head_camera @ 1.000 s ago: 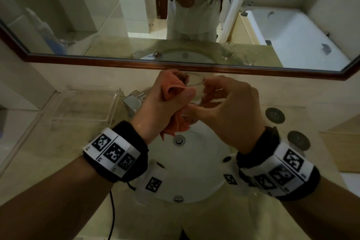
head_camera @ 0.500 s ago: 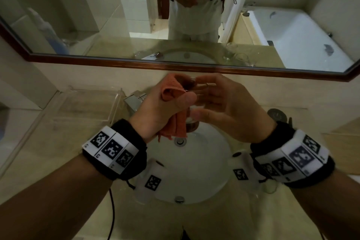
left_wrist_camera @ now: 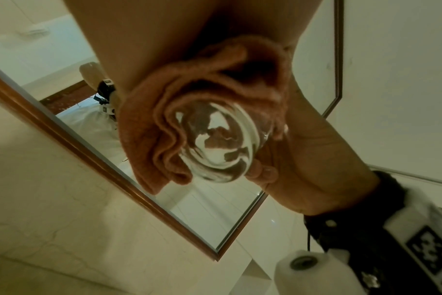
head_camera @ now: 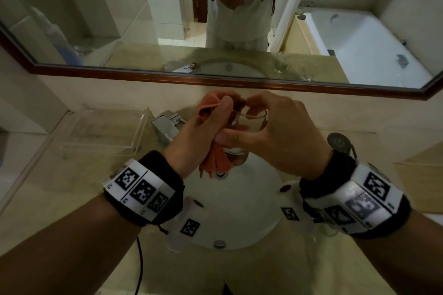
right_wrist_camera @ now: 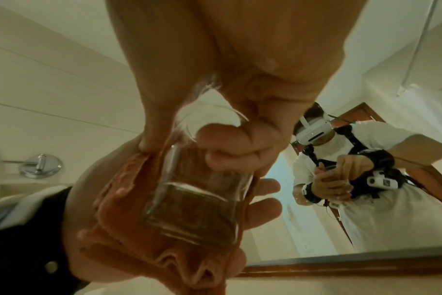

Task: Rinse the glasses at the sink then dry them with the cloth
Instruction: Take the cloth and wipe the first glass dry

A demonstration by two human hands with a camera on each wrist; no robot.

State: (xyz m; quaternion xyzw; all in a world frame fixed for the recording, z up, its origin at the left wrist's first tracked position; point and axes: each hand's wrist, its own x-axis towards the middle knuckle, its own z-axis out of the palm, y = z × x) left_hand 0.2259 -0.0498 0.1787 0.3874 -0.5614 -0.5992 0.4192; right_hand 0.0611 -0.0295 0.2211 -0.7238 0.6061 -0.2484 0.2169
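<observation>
Left hand [head_camera: 203, 132] is still clamping the orange terry cloth [head_camera: 213, 163] around the clear tumbler glass [head_camera: 247, 124]; right hand [head_camera: 275, 132], re-gripping its rim, is turning it, so drying continues.

Both forearms reach forward, wrists close together. The left hand [head_camera: 203, 132] curls around a crumpled orange cloth [head_camera: 214, 160]; the right hand [head_camera: 275, 134] (thumb and fingers bent) pinches a clear drinking glass [head_camera: 249, 122].
</observation>
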